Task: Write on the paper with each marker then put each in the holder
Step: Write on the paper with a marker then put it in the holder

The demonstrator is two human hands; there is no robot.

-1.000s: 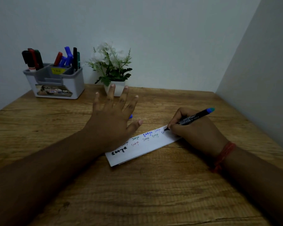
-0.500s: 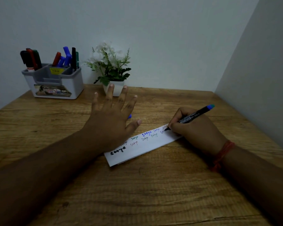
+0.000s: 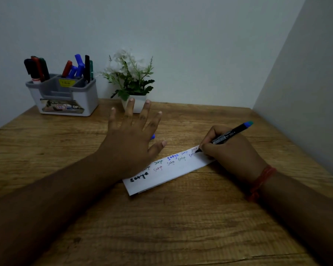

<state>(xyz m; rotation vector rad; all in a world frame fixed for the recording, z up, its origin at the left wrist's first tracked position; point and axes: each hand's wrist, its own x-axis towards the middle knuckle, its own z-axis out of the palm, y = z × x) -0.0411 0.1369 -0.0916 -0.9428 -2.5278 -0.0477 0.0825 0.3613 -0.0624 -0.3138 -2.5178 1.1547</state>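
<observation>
A wooden bench (image 3: 161, 227) with a strong grain fills the lower view, set into a corner of pale plain walls (image 3: 200, 45). At the back left stands a grey and white holder (image 3: 65, 96) with red, blue, green and black markers (image 3: 79, 66) upright in its compartments; just right of it is a small white pot of green and white plant (image 3: 130, 77). A long folded strip of paper (image 3: 173, 171) lies slanted across the middle of the bench, with small words in several colours along its upper edge. The left hand (image 3: 131, 143) lies flat, palm down, its fingers spread and straight, the heel of the hand pressing the paper's left end. The right hand (image 3: 233, 150), a red thread at its wrist, rests on the paper's right end, its fingers curled round a black marker with a blue-green end (image 3: 229, 134), the tip touching the paper. A small blue thing (image 3: 152, 136) peeps from under the left hand's fingers; what it is cannot be told. The left hand hides part of the writing, and both forearms are cut off by the frame.
</observation>
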